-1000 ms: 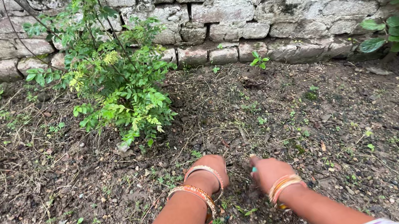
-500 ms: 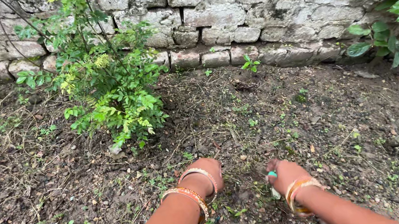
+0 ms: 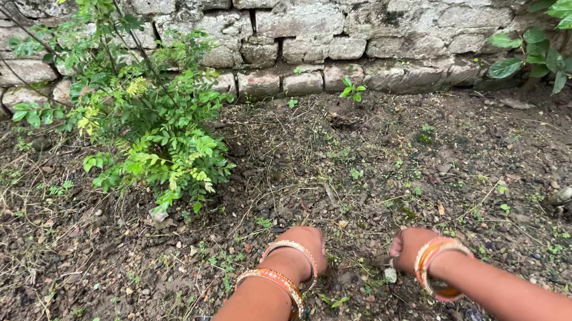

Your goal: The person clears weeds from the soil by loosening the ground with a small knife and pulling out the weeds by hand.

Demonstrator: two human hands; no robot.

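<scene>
1. The left hand [image 3: 301,248] is pressed down on the dark soil [image 3: 355,195], fingers bent under and out of sight; whether it grips anything there cannot be told
2. Its wrist carries gold and orange bangles [image 3: 279,279], one thinner ring higher up toward the hand
3. The right hand [image 3: 407,247] is just beside the left, curled into a loose fist low over the ground; what lies inside it, if anything, is hidden
4. A stack of orange and gold bangles [image 3: 433,260] sits on the right wrist
5. A small pale stone [image 3: 390,274] lies on the soil just below the right hand's knuckles, very near them; contact cannot be judged
6. Between and around both hands the ground is bare earth with tiny green weeds [image 3: 338,302], dry twigs and grit
7. A leafy green shrub [image 3: 146,122] with small yellow-green leaflets grows up and to the left of the hands, well apart from them
8. Behind it runs a rough grey stone wall [image 3: 353,7]
9. A broad-leaved plant [image 3: 571,0] stands at the right edge against the wall
10. A tiny seedling [image 3: 350,89] grows at the wall's foot
</scene>
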